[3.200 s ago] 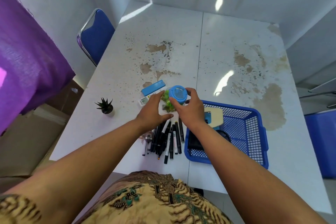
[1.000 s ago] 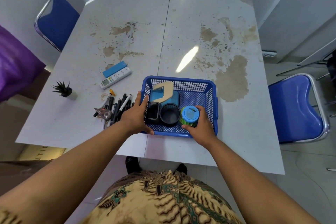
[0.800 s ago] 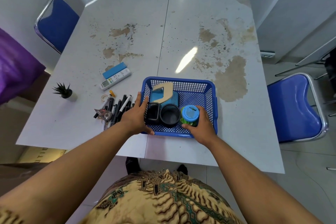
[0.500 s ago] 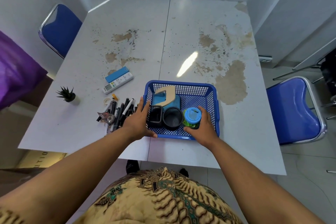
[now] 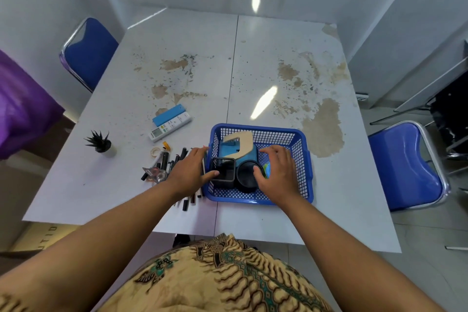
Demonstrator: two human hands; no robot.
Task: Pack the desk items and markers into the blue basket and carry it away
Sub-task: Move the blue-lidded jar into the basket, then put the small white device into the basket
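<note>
Counter: white, two panels joined by a seam, top worn to brown patches; far half bare, near edge close behind the basket.
Blue basket: rectangular plastic lattice, near the front edge, right of the seam; open counter to its right.
Inside the basket: one square black mesh cup, one round black mesh cup, one blue box with a tan curved piece, and a blue-lidded jar mostly hidden under the right hand.
Markers: a loose row of dark pens on the counter, touching the basket's left side; count unclear beneath the hand.
Left hand: fingers spread flat over the markers, thumb on the square cup's rim, gripping nothing.
Right hand: fingers loosely spread above the jar, no clear grip.
Others: one remote, one blue case, one small potted plant, one tape dispenser.
Chairs: two, blue chair at the left, blue chair at the right.
</note>
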